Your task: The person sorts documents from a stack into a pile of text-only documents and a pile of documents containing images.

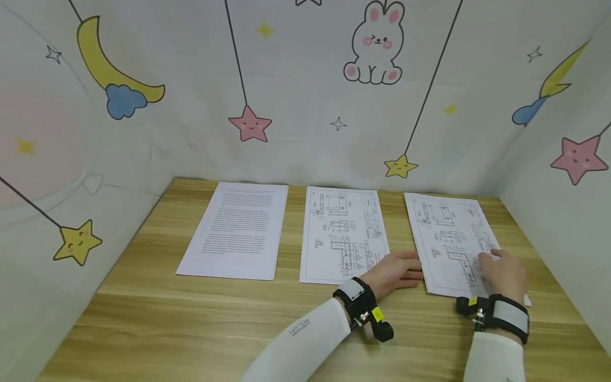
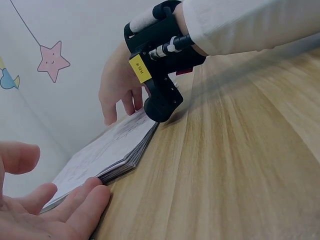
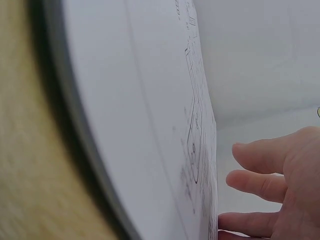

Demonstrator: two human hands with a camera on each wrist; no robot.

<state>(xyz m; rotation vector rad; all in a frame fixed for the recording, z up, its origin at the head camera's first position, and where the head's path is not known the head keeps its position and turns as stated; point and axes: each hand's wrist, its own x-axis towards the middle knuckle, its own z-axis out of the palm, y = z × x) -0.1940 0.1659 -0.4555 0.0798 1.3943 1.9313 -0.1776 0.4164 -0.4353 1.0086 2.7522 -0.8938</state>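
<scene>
Left hand [image 1: 395,273]: fingers straight out, tips at the left edge of the right pile [image 1: 441,273].
Right hand [image 1: 507,275]: fingers loose and apart, at that pile's right side.
Right pile: papers with drawings, flat between both hands.
Middle pile [image 1: 324,265]: more drawings, just left of the left hand.
Left pile [image 1: 238,228]: lines of writing, farther left.

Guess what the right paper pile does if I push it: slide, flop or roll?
The pile might slide apart: many thin sheets show from the side. Lifted singly, they'd probably flop. It likely won't roll, lying flat.
</scene>
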